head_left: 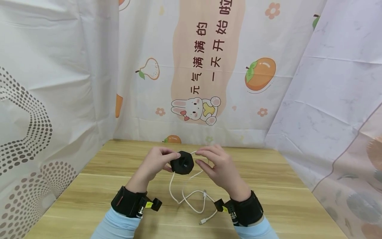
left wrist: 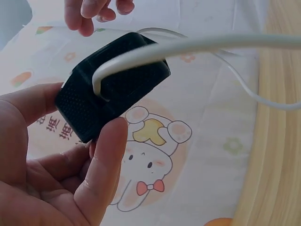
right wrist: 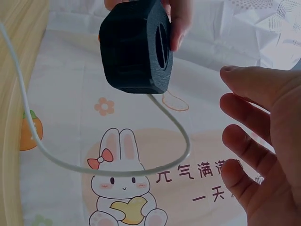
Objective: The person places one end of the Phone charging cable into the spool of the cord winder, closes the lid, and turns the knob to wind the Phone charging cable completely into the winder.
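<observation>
We find a wooden bench (head_left: 283, 192) with pale, streaked grain. Behind it hangs a white curtain (head_left: 143, 39) printed with a rabbit (head_left: 195, 109), which lies sideways in the head view. Above the rabbit, we note two lines of dark characters (head_left: 219, 44) on a peach patch (head_left: 185, 33). An orange fruit (head_left: 260, 73) lies right of the patch, a pear (head_left: 151, 68) left. We record a dotted sheet (head_left: 40, 122) at left and a marbled sheet (head_left: 328, 76) at right.
</observation>
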`<state>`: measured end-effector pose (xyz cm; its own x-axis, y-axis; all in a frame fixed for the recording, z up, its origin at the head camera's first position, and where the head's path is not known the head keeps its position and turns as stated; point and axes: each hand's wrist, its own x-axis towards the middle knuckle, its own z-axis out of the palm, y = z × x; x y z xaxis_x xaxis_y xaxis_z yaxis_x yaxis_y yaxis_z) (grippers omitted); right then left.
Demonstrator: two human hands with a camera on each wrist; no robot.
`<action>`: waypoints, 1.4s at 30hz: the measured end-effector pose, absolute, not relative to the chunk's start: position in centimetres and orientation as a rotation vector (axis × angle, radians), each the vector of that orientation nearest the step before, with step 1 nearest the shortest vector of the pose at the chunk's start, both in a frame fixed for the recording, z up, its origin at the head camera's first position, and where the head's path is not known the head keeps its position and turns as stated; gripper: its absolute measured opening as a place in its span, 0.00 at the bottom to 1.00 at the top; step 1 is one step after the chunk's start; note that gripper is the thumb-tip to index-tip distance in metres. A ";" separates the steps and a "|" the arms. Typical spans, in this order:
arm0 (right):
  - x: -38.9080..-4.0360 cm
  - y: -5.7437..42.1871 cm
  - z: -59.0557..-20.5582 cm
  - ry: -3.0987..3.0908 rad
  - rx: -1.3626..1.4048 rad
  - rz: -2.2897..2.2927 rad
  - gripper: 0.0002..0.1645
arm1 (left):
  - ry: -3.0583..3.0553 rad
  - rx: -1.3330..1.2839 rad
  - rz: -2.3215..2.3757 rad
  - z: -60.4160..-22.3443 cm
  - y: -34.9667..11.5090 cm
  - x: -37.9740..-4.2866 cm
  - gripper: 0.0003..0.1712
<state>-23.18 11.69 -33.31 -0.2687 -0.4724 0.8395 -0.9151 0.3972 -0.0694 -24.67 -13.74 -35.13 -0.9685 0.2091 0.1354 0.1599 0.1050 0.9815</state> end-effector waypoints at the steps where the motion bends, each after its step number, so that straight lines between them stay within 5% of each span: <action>1: -23.2 11.7 -33.5 -1.895 1.196 0.731 0.17 | 2.293 0.389 2.041 -35.2 -13.7 -24.7 0.16; 42: -23.5 10.1 -36.3 -2.064 1.203 0.542 0.10 | 2.247 0.517 1.975 -35.8 -12.6 -24.4 0.15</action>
